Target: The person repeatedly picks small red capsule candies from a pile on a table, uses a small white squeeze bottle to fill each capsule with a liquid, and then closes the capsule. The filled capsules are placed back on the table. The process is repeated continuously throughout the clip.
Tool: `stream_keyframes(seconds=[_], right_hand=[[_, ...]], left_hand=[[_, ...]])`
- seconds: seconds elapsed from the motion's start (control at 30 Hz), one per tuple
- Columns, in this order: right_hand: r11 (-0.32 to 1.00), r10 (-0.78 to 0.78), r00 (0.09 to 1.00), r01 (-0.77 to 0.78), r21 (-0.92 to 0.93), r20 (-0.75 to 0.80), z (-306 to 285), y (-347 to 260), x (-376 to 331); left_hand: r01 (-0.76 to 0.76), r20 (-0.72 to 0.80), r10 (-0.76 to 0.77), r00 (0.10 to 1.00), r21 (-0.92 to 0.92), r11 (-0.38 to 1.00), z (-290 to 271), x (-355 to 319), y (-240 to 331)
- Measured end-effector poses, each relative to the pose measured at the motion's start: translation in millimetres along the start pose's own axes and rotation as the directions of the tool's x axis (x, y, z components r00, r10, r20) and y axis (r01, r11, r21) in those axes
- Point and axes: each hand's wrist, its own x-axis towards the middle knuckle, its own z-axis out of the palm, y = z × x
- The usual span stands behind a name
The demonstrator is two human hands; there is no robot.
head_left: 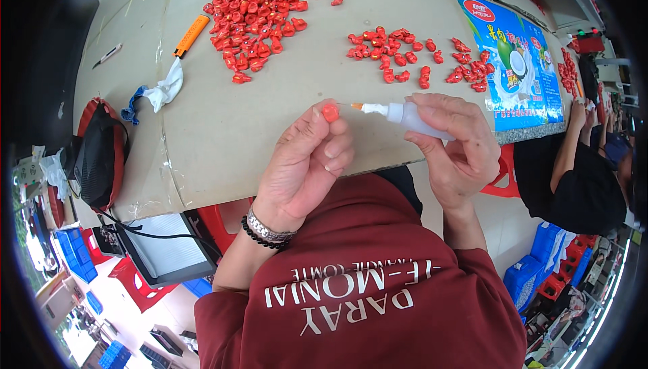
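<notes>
From the head camera we see our left hand (pixel 307 156) raised over the table edge, its fingertips pinched on a small red piece (pixel 330 112). Our right hand (pixel 455 143) wraps a white squeeze bottle (pixel 412 118) — contents hidden — with its orange nozzle just beside the piece. Beyond both grips lie loose red pieces (pixel 260 15) on cardboard (pixel 223 126); further right of the bottle lies a blue printed sheet (pixel 523 72).
</notes>
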Motion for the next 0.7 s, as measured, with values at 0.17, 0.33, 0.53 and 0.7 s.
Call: stream_keyframes(seconds=[0.17,0.33,0.53,0.7], right_hand=[[0.991,-0.133,0.99,0.132,-0.017,-0.049,7.7,0.0,4.7],[0.984,-0.174,0.985,0.173,-0.053,-0.019,10.3,0.6,3.1],[0.978,-0.194,0.981,0.193,-0.074,-0.003,11.5,-0.6,3.6],[0.976,-0.202,0.979,0.201,-0.08,-0.004,12.2,-0.5,3.9]], left_hand=[[0.042,-0.01,-0.043,0.999,-0.071,0.997,-2.0,1.3,-2.3],[0.059,-0.01,-0.06,0.998,-0.068,0.996,-5.6,0.7,-3.0],[0.064,-0.011,-0.065,0.998,-0.083,0.995,-5.0,-0.5,-2.6],[0.064,0.006,-0.063,0.998,-0.092,0.994,-5.0,-1.0,-2.1]])
